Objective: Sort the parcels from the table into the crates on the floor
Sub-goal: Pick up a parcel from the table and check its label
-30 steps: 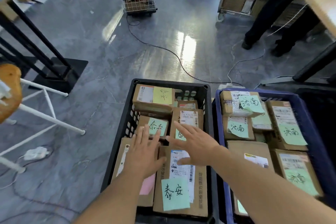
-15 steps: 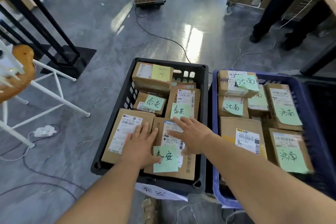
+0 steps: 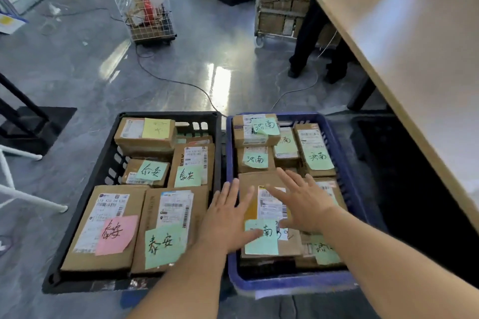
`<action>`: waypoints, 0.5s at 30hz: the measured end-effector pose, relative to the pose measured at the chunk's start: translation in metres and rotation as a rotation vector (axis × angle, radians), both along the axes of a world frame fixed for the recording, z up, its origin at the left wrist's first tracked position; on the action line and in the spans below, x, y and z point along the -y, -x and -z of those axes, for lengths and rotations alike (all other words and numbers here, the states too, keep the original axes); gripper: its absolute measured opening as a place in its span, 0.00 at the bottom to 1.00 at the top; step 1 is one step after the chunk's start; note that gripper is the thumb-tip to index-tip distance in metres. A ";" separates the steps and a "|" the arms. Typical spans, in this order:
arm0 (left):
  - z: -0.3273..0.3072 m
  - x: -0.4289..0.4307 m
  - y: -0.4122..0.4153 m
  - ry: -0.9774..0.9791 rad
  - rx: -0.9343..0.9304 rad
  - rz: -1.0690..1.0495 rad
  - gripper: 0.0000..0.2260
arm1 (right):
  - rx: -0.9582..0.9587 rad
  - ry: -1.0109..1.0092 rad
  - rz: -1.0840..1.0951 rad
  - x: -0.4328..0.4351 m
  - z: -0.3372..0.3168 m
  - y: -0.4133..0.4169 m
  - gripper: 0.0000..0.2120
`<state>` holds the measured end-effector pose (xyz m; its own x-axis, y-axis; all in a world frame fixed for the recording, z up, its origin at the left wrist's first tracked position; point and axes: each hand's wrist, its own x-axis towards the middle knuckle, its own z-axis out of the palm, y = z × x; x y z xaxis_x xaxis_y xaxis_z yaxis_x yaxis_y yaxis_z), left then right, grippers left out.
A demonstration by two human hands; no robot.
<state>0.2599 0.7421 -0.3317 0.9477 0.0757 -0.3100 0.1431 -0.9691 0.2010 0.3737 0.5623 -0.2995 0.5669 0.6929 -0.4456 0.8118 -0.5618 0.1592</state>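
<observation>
Both hands shifted from the black crate [image 3: 85, 189] to the blue crate [image 3: 347, 163] beside it: left hand [image 3: 228, 220] and right hand [image 3: 303, 202] flat, fingers spread, grasping nothing, apparently pressing the front parcel [image 3: 269, 189] level among same-labelled parcels.

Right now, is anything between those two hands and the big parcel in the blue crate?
Nothing visible. Both the left hand and right hand are spread open directly over the large parcel in the blue crate, fingers spread.
</observation>
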 end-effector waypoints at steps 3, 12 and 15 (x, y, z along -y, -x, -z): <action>0.013 0.033 -0.014 -0.021 -0.032 0.066 0.44 | -0.027 0.003 0.088 0.043 0.012 -0.006 0.41; 0.034 0.074 -0.035 -0.098 -0.176 0.104 0.43 | -0.335 0.188 0.299 0.116 0.045 -0.014 0.32; 0.022 0.074 -0.044 -0.088 -0.224 0.072 0.44 | -0.351 0.185 0.302 0.116 0.037 -0.021 0.33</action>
<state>0.3042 0.6676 -0.3534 0.8600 0.0467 -0.5082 0.1050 -0.9907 0.0867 0.3948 0.4467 -0.3366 0.5234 0.4124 -0.7457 0.6400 -0.7680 0.0244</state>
